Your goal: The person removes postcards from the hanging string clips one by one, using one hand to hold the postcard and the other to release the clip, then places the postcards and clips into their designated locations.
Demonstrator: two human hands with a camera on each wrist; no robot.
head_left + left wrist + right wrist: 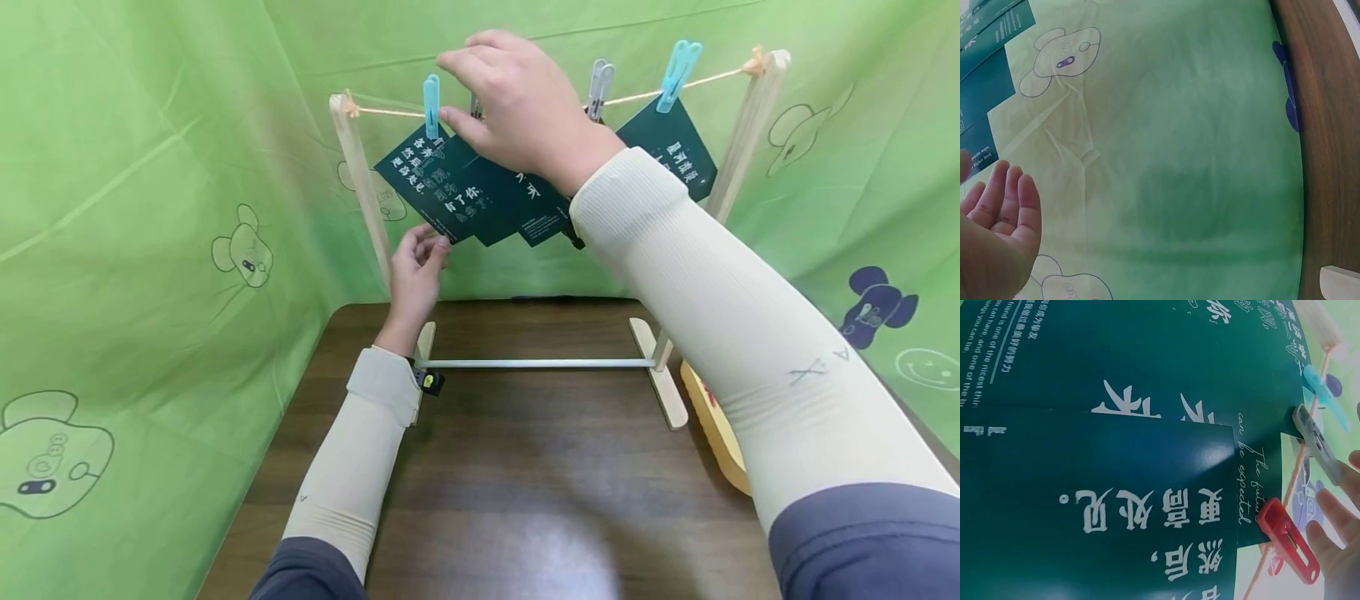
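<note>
A wooden drying rack (360, 183) carries a string (390, 111) with several dark green cards pegged to it. My right hand (453, 87) is raised at the string, thumb and fingers spread apart around a peg mostly hidden behind it. In the right wrist view its fingertips (1335, 540) lie just beside a red peg (1288, 540), with a grey peg (1316, 440) and a blue peg (1325, 397) further along. My left hand (435, 246) is below, its relaxed fingers (1013, 194) at the lower corner of the leftmost card (423, 179), gripping nothing.
A grey peg (598, 87) and a blue peg (678, 75) hold further cards at the rack's right end. The rack stands on a dark wooden table (525, 483). A flat tan board (720, 433) lies at the right edge. Green printed cloth (150, 208) surrounds the table.
</note>
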